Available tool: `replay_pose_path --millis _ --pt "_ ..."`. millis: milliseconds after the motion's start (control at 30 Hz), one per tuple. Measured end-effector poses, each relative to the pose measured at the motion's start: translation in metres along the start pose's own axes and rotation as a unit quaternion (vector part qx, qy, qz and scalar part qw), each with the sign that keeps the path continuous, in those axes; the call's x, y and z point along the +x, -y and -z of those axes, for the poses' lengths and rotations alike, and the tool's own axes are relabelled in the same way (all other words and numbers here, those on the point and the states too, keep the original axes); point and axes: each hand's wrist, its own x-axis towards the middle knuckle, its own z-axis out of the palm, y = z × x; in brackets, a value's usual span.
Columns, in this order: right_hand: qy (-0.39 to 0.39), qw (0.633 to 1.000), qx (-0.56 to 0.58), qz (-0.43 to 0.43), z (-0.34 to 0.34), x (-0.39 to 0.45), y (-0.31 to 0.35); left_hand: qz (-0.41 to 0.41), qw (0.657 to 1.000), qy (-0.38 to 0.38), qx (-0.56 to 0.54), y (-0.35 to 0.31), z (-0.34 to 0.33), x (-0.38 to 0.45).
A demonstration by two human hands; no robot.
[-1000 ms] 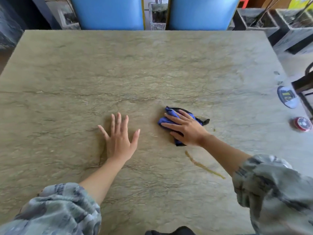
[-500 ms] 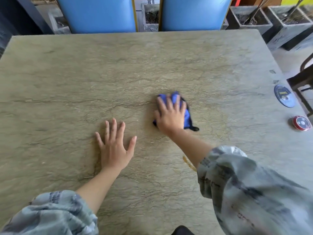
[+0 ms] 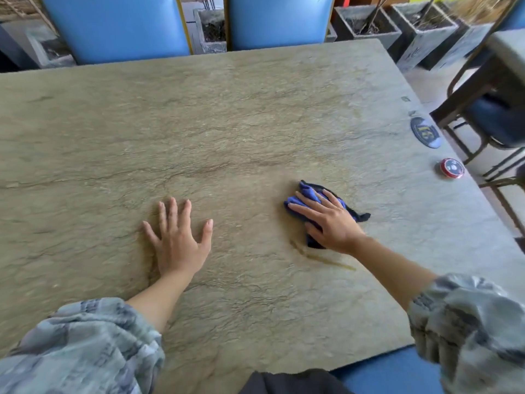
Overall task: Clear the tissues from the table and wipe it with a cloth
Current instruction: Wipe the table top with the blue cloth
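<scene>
Since the previous frame the right hand (image 3: 331, 220) had carried the blue cloth (image 3: 308, 194) rightward and nearer across the table (image 3: 227, 123), its fingers now pointing left rather than away. It pressed flat on the crumpled cloth with fingers straight and spread (no curl round the fabric was visible). The left hand (image 3: 179, 240) had stayed palm-down on the stone, fingers splayed, well apart from the cloth. A thin brownish streak (image 3: 324, 258) lay just beside the cloth's near edge. Near the right edge of the table sat a dark round disc (image 3: 425, 132) and a small red-rimmed round item (image 3: 451, 167). Two blue chair backs (image 3: 113, 24) stood beyond the far edge.
</scene>
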Motion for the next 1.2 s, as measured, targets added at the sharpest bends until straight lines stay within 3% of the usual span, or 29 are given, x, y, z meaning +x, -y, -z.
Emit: replay_pose_path --millis 67,167,233,300,400,467,567,667,767,833,900,1033,1133,1200 --pt "-0.060 0.990 0.025 -0.122 0.003 -0.034 -0.013 -0.003 1.000 -0.007 -0.007 0.001 -0.001 0.001" --pt "-0.147 0.914 0.036 -0.377 -0.005 -0.055 0.015 -0.016 0.999 -0.024 -0.028 0.003 -0.002 0.001" --pt "-0.155 0.876 0.046 -0.455 -0.015 -0.044 0.052 -0.028 0.995 -0.050 -0.078 0.004 -0.002 0.001" --pt "-0.138 0.874 0.054 -0.463 -0.024 -0.022 0.092 -0.037 0.985 -0.094 -0.143 0.005 0.000 0.000" --pt "-0.101 0.913 0.050 -0.392 -0.036 0.013 0.157 -0.046 0.954 -0.153 -0.254 0.011 0.006 -0.003" --pt "-0.070 0.950 0.042 -0.300 -0.045 0.024 0.204 -0.051 0.938 -0.152 -0.308 0.020 0.015 -0.005" --pt "-0.015 0.995 0.046 -0.092 -0.059 0.010 0.251 -0.142 0.946 -0.131 -0.259 0.041 0.029 -0.014" --pt "0.014 0.996 0.000 0.093 -0.062 -0.029 0.239 -0.215 0.952 -0.081 -0.201 0.064 0.035 -0.043" --pt "0.028 0.993 -0.016 0.111 -0.047 -0.069 0.188 -0.233 0.963 -0.034 -0.128 0.074 0.034 -0.081" --pt "-0.001 0.999 -0.026 0.026 -0.035 -0.100 0.143 -0.235 0.969 0.000 -0.079 0.071 0.031 -0.099" --pt "-0.034 0.991 -0.018 -0.129 -0.024 -0.131 0.097 -0.227 0.973 0.026 -0.026 0.064 0.028 -0.107" --pt "-0.095 0.892 0.005 -0.443 -0.020 -0.140 0.068 -0.186 0.981 0.049 0.030 0.051 0.021 -0.119" --pt "-0.106 0.825 0.033 -0.554 -0.027 -0.113 0.103 -0.150 0.988 0.039 0.028 0.049 0.020 -0.123" --pt "-0.092 0.834 0.041 -0.543 -0.036 -0.097 0.142 -0.136 0.990 0.030 0.021 0.052 0.022 -0.123"
